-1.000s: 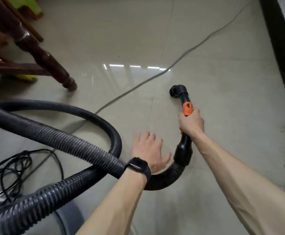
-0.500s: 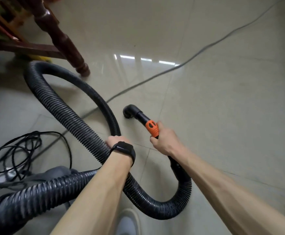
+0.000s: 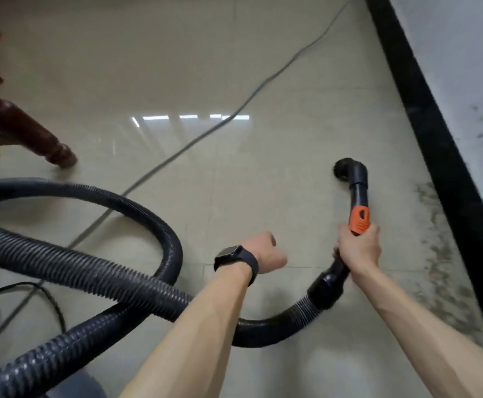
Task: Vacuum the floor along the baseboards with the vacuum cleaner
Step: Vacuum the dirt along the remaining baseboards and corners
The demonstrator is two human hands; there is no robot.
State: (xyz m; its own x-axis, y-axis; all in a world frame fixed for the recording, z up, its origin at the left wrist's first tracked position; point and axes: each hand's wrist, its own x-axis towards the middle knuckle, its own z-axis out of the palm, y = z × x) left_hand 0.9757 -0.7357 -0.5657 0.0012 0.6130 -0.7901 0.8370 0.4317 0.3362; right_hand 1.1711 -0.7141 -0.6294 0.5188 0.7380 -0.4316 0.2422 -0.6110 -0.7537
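Fingers (image 3: 344, 237) of my right hand (image 3: 360, 249) wrapped round the wand (image 3: 359, 196), left hand (image 3: 265, 251) curled on nothing.
Nozzle (image 3: 347, 168) low by the floor (image 3: 263, 67), near the black baseboard (image 3: 435, 133).

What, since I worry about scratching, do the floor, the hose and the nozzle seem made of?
The floor is likely glazed ceramic tile, glossy: it mirrors bright light strips and shows grout lines. The hose is probably flexible black plastic, ribbed and faintly shiny. The nozzle seems to be hard black plastic, smooth and fairly matte, with an orange collar.
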